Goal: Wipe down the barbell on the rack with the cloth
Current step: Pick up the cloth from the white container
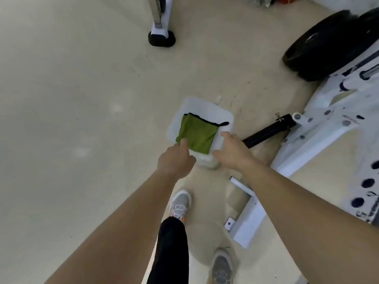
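A folded green cloth (196, 136) with black trim lies on a white tub (205, 108) on the floor (82, 99), just left of the white rack (328, 124). The left hand (176, 160) reaches its near left corner, one of its fingers (184, 142) touching the fabric; whether it pinches the cloth I cannot tell. The right hand (231, 150) is spread loosely at the tub's right rim, holding nothing. Black weight plates (320, 46) lean beyond the rack

Green cloth (196, 136) with black trim, in a white tub (201, 105); beige floor (71, 99); white rack (328, 128) with dark holes; black weight plates (320, 48); grey shoe (180, 201) with orange accents; black trouser leg (172, 249).
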The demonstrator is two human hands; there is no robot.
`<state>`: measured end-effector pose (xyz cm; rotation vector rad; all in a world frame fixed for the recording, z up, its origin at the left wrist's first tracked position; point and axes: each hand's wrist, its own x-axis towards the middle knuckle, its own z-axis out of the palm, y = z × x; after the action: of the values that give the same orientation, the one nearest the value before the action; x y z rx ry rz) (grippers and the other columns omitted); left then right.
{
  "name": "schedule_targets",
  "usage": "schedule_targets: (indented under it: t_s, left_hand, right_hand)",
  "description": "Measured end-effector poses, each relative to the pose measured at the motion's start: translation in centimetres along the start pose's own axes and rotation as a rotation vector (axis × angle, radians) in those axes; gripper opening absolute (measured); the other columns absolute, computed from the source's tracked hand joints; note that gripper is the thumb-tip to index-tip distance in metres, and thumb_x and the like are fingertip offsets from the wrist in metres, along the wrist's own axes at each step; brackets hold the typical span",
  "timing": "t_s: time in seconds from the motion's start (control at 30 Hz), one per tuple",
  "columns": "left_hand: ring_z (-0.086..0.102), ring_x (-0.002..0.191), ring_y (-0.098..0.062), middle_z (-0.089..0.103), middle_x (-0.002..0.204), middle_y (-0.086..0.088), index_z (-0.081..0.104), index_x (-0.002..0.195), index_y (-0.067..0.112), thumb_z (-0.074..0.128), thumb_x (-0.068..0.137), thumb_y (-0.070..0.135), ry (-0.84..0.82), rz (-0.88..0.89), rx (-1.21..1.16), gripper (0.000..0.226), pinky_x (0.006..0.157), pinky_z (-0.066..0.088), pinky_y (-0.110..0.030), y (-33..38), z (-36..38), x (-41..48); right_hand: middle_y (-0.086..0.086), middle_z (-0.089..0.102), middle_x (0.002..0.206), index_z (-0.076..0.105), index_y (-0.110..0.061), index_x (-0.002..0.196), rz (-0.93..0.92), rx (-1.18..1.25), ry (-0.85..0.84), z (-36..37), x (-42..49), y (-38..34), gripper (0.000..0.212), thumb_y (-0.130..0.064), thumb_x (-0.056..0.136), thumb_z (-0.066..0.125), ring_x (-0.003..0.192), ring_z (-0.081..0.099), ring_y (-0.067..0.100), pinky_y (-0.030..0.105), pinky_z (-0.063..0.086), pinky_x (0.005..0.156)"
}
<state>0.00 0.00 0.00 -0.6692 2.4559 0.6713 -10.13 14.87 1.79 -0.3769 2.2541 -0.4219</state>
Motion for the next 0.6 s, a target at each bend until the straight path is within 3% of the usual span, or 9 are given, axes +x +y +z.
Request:
schedule_targets:
  t_s: [0.1, 0.2, 0.3, 0.4, 0.47, 0.6]
  left_hand:
    - [0.053, 0.099, -0.029, 0.054, 0.109, -0.007, 0.047, 0.125, 0.014, 0.049, 0.091, 0.021, 0.121, 0.061, 0.07, 0.035, 0.069, 0.04, -0.037, -1.5, 1.8, 7.3]
    - [0.053, 0.099, -0.028, 0.057, 0.115, -0.006, 0.053, 0.125, 0.017, 0.047, 0.088, 0.012, 0.222, 0.154, 0.175, 0.038, 0.073, 0.043, -0.038, -2.2, 2.6, 13.5]
    - [0.047, 0.124, -0.028, 0.05, 0.141, -0.003, 0.049, 0.139, 0.023, 0.045, 0.089, 0.011, 0.264, 0.284, 0.224, 0.052, 0.092, 0.042, -0.039, -3.1, 3.5, 18.3]
    - [0.032, 0.14, -0.028, 0.031, 0.158, 0.0, 0.032, 0.151, 0.027, 0.044, 0.094, 0.011, 0.136, 0.333, 0.254, 0.061, 0.102, 0.041, -0.043, -3.5, 4.2, 21.1]
    - [0.039, 0.13, -0.029, 0.038, 0.149, -0.001, 0.033, 0.149, 0.028, 0.047, 0.094, 0.011, 0.083, 0.315, 0.262, 0.059, 0.088, 0.049, -0.042, -3.8, 4.5, 21.7]
    - [0.051, 0.093, -0.027, 0.051, 0.118, -0.004, 0.052, 0.12, 0.018, 0.053, 0.09, 0.011, 0.131, 0.311, 0.241, 0.031, 0.067, 0.049, -0.039, -4.3, 4.1, 21.1]
  right_hand:
    - [0.013, 0.033, 0.15, 0.028, -0.013, 0.153, 0.037, 0.029, 0.082, 2.7, 6.9, 1.1, 0.066, -0.024, 0.095, 0.056, 0.126, 0.048, 0.035, 0.044, 0.047, 0.099]
    - [0.004, 0.024, 0.156, 0.025, -0.016, 0.155, 0.063, 0.02, 0.134, 5.2, 12.4, 1.6, 0.066, -0.024, 0.095, 0.052, 0.126, 0.045, 0.032, 0.046, 0.049, 0.095]
    - [0.002, 0.023, 0.158, 0.024, -0.016, 0.156, 0.061, 0.005, 0.157, 7.0, 16.4, 2.1, 0.064, -0.022, 0.098, 0.049, 0.129, 0.042, 0.032, 0.045, 0.046, 0.099]
    - [0.006, 0.033, 0.152, 0.032, -0.015, 0.152, 0.09, 0.018, 0.193, 8.4, 18.7, 2.6, 0.057, -0.019, 0.098, 0.049, 0.125, 0.045, 0.031, 0.043, 0.046, 0.099]
    - [0.007, 0.041, 0.143, 0.04, -0.016, 0.146, 0.116, 0.017, 0.243, 8.8, 19.4, 3.0, 0.051, -0.015, 0.096, 0.051, 0.119, 0.049, 0.03, 0.044, 0.049, 0.093]
    - [0.005, 0.054, 0.118, 0.049, -0.018, 0.124, 0.122, 0.009, 0.272, 8.5, 19.5, 2.9, 0.031, -0.011, 0.094, 0.055, 0.102, 0.056, 0.026, 0.045, 0.053, 0.079]
